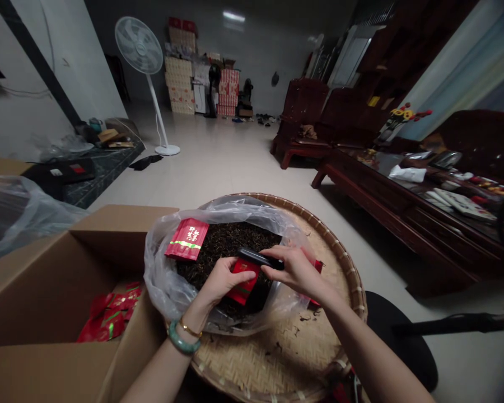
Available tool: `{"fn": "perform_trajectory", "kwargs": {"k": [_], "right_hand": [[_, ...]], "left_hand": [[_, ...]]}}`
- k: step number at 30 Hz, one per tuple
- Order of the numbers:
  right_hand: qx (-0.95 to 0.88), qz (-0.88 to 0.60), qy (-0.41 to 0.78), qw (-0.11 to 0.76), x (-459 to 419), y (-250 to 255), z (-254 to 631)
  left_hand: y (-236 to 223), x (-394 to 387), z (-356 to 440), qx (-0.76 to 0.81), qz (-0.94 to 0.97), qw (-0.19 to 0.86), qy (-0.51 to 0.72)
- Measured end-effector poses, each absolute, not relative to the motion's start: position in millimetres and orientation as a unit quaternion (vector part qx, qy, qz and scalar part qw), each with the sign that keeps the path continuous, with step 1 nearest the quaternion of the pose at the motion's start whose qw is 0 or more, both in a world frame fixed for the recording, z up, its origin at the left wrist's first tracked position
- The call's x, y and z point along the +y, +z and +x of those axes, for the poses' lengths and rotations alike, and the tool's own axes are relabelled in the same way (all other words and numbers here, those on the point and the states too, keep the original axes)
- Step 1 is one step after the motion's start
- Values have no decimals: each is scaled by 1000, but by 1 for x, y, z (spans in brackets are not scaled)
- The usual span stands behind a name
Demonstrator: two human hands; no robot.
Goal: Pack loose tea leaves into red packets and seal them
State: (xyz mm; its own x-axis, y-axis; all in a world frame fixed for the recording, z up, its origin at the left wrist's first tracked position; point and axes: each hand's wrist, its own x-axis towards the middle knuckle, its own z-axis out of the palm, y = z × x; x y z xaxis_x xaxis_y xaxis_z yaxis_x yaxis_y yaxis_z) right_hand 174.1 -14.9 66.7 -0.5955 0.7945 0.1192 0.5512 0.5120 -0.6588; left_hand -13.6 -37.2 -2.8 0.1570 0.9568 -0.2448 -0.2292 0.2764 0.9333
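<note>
My left hand (220,280), with a green bangle and a gold bracelet at the wrist, pinches a small red tea packet (244,292). Across the packet's top edge lies a slim black hand-held bag sealer (258,258), gripped by my right hand (293,270). Both are above dark loose tea leaves (222,238) in a clear plastic bag (162,280). A stack of red packets (187,240) rests on the leaves at the bag's left side. The bag sits on a round woven bamboo tray (235,364). More red packets show partly behind my right hand.
Left of the tray stands an open cardboard box (121,218) with several red packets (111,313) inside. A black round stand base (397,341) is close on the right. Farther off are a white fan (157,106), a dark wooden table (373,207) and stacked cartons (179,84).
</note>
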Motion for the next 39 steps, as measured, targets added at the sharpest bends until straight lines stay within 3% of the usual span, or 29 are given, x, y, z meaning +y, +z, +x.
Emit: {"fn": "perform_trajectory", "kwargs": {"k": [9, 19, 30, 35, 39], "right_hand": [[-726, -467, 448, 233, 1, 56, 189], [-808, -423, 335, 236, -9, 54, 174], [-797, -419, 363, 239, -4, 47, 177], [-733, -454, 433, 265, -1, 42, 186], [-723, -517, 336, 312, 8, 12, 208]], "left_hand": [[-8, -37, -15, 467, 400, 662, 428], [-7, -34, -12, 475, 392, 657, 435], [-9, -34, -14, 482, 400, 650, 430], [-8, -33, -15, 477, 411, 651, 425], [-11, -34, -16, 469, 394, 649, 450]]}}
